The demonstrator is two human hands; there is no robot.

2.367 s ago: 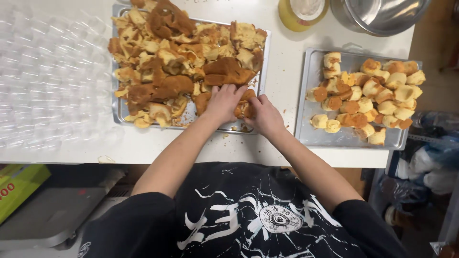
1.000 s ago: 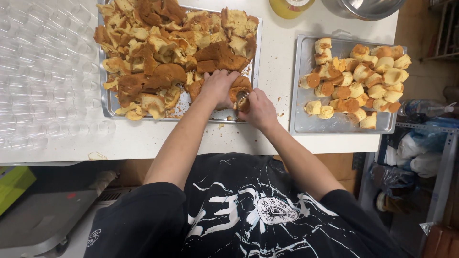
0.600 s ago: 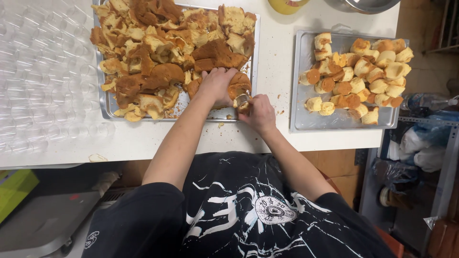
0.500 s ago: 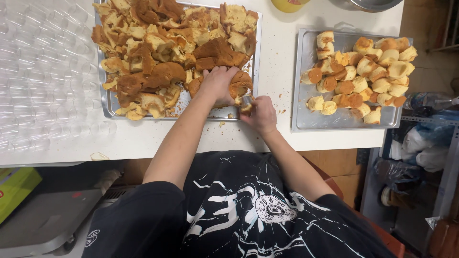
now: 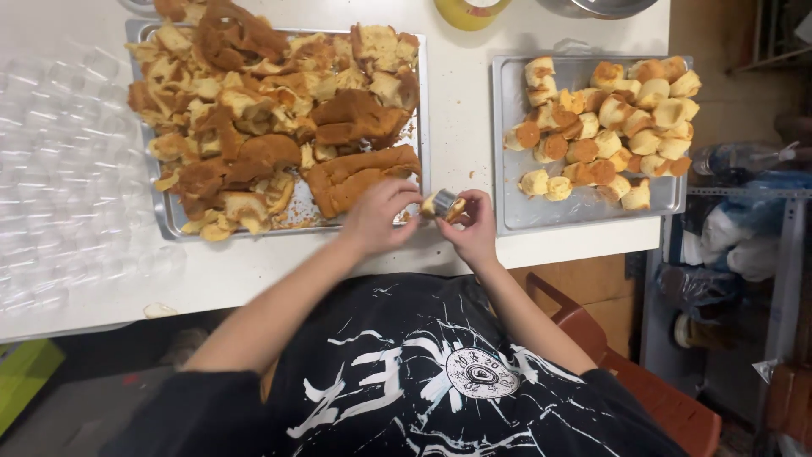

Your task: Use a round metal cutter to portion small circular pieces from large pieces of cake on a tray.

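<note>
Both hands meeting near the front edge of the white table (image 5: 457,110), between the two trays. Right hand (image 5: 474,230) pinching a small metal ring cutter (image 5: 441,204) with a round of cake inside; left hand (image 5: 378,215) curled, fingertips touching the cutter's other side. Just behind, left tray (image 5: 169,222) heaped with sponge cake scraps (image 5: 279,127) (browned crusts, torn slabs). Right tray (image 5: 584,216) holding cut cake rounds (image 5: 613,127). Clear plastic cups (image 5: 59,169) along the table's left side.
</note>
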